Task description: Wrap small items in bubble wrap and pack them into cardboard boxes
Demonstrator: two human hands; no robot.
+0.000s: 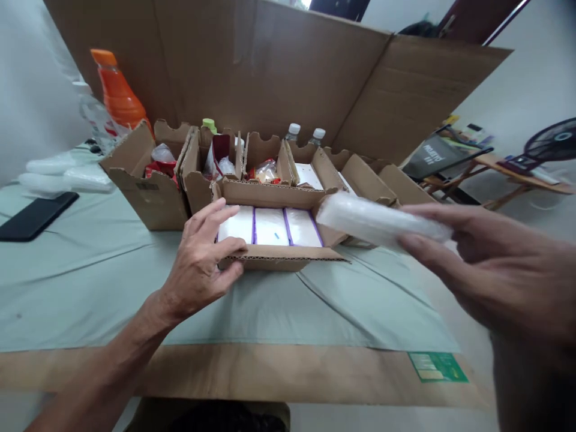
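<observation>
An open cardboard box (265, 263) stands at the middle of the table, with white packs with purple edges (271, 227) side by side inside. My left hand (204, 258) grips the box at its left end, thumb and fingers over the edge. My right hand (490, 264) pinches a white, translucent wrapped bundle (378, 219) that looks like bubble wrap. The bundle hangs in the air above the box's right end, blurred by motion, and its contents cannot be made out.
Behind the box stands a row of cardboard bins (150, 201) holding packets, backed by a tall cardboard panel (288, 66). At left are an orange bottle (121, 96), a clear bottle (95, 117), translucent wrapped bundles (87, 178) and a black phone (38, 217). A green card (438, 366) lies at the front edge.
</observation>
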